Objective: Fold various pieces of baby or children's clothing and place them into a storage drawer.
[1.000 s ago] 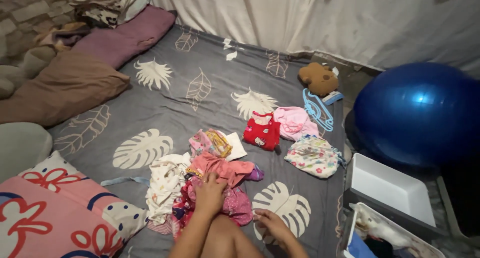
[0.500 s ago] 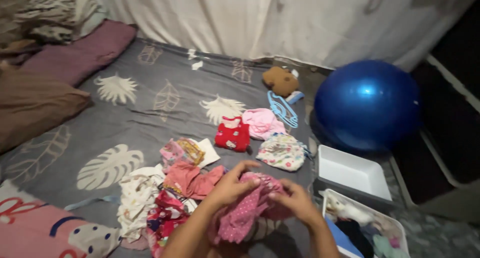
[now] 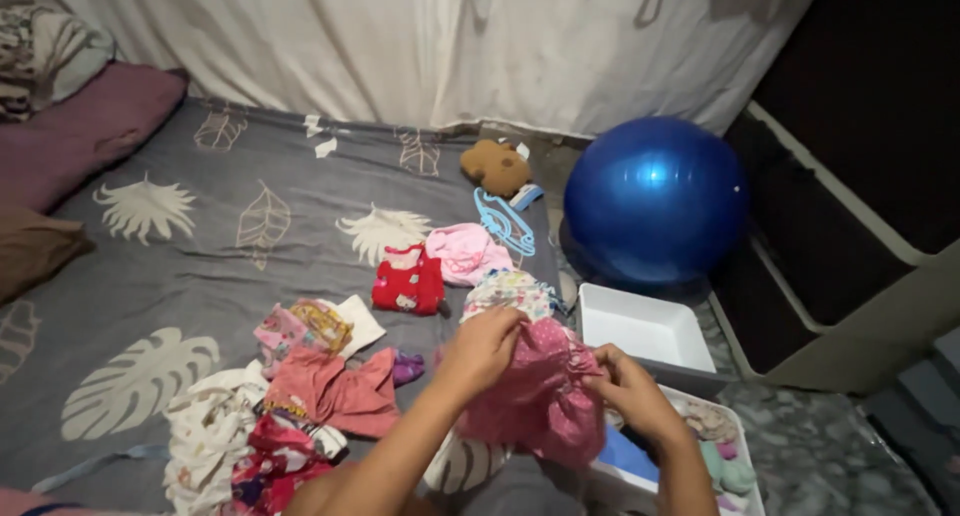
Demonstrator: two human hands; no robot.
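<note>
- left hand [image 3: 487, 348] and right hand [image 3: 628, 388] are pinching the pink dotted garment [image 3: 540, 396], fingers curled on its top edge, so it is hanging open.
- it is hanging over the grey leaf-print sheet [image 3: 200, 276], beside the white bin [image 3: 640, 328].

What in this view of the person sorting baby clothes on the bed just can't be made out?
Head view, the only one:
- Pink dotted garment: bunched between left hand and right hand, so its type is unclear.
- Lower bin: hidden partly by the right arm and garment, cut by the bottom edge.
- Clothes pile: tangled, pieces overlap; bottom edge cuts it.
- Floral garment: near part hidden behind the left hand.
- Dark shelf: too dark to see inside.
</note>
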